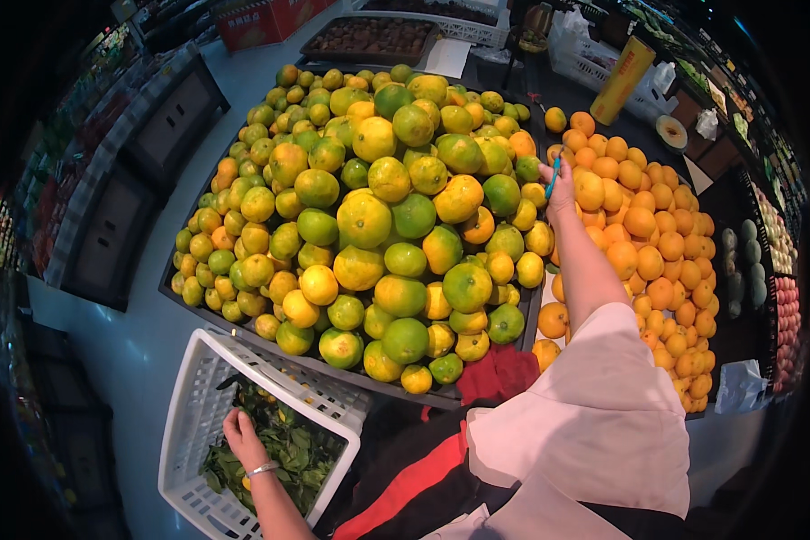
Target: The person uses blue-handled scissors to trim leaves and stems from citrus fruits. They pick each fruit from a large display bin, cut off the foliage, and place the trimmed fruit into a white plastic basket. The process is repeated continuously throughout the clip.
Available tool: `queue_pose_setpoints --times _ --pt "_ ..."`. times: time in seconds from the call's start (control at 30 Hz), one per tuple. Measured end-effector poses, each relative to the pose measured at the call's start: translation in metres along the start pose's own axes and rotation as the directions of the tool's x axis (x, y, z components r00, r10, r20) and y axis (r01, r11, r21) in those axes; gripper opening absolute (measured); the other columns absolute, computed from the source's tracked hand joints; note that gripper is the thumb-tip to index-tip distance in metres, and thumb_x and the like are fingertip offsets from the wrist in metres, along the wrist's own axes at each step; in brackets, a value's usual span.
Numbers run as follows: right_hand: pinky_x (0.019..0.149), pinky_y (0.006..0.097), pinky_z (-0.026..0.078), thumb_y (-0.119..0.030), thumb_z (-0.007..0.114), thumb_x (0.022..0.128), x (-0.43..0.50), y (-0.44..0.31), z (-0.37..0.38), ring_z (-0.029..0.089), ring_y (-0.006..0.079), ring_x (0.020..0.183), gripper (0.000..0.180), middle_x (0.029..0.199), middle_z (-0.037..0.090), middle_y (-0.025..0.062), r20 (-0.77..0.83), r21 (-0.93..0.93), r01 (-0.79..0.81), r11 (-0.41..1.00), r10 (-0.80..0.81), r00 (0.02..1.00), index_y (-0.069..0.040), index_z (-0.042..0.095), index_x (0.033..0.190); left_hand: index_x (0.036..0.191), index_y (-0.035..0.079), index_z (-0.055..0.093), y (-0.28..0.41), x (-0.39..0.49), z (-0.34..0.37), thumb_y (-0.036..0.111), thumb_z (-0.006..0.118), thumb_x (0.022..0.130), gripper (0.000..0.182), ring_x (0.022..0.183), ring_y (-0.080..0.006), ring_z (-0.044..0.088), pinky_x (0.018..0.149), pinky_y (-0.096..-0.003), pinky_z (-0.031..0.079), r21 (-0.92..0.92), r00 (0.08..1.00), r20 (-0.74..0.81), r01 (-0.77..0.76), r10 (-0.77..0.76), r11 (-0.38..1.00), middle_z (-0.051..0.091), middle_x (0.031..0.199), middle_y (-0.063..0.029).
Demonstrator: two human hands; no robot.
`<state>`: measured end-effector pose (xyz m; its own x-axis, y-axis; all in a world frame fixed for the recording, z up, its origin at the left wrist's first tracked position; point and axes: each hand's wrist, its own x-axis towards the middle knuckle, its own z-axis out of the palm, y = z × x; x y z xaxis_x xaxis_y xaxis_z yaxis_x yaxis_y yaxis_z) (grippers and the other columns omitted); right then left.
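My left hand (243, 435), with a bracelet at the wrist, is inside a white plastic crate (351, 439) over green leaves (300, 449) and a few yellow fruits. Its fingers are curled; whether they hold a leaf or fruit cannot be made out. My right hand (559, 185) holds a small blue-handled tool (552, 181), perhaps scissors, at the seam between two fruit heaps. Green-yellow citrus fruits (368, 219) are piled left of it. Oranges (641, 223) lie to its right, partly behind my forearm.
A dark red cloth (499, 371) lies on the front edge of the stand. A yellow cylinder (622, 79) stands upright behind the oranges, near a cut melon (671, 133). At the back is a tray of brown produce (371, 37). Dark cabinets (172, 111) stand across the aisle at left.
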<state>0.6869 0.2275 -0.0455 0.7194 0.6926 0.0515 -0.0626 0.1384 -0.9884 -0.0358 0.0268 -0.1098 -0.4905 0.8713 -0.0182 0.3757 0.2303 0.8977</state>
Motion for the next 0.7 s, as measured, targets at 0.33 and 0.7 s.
queue_pose_setpoints --times 0.33,0.7 --pt "0.056 0.0289 0.042 -0.019 0.067 0.085 0.042 0.028 -0.022 0.047 0.0117 0.064 0.024 0.078 0.051 -0.0020 -0.122 0.020 0.017 1.000 -0.014 0.992 -0.018 0.047 0.098 0.103 -0.002 0.064 -0.055 0.005 0.017 0.017 0.070 0.083 0.028 0.082 -0.0181 0.061 0.078 -0.0321 0.050 0.101 0.981 0.112 0.144 -0.155 0.984 0.066 0.092 -0.0091" --pt "0.093 0.0392 0.046 -0.018 0.063 0.091 0.047 -0.091 0.046 0.055 0.0288 0.109 0.046 0.120 0.057 0.0209 0.223 0.224 0.056 0.973 -0.107 0.969 -0.003 0.044 0.130 0.110 0.010 0.059 -0.047 -0.007 0.086 0.017 0.068 0.082 0.030 0.106 -0.0383 0.058 0.092 -0.0424 0.048 0.641 0.853 0.465 -0.139 -0.238 0.755 0.056 0.117 -0.0184"
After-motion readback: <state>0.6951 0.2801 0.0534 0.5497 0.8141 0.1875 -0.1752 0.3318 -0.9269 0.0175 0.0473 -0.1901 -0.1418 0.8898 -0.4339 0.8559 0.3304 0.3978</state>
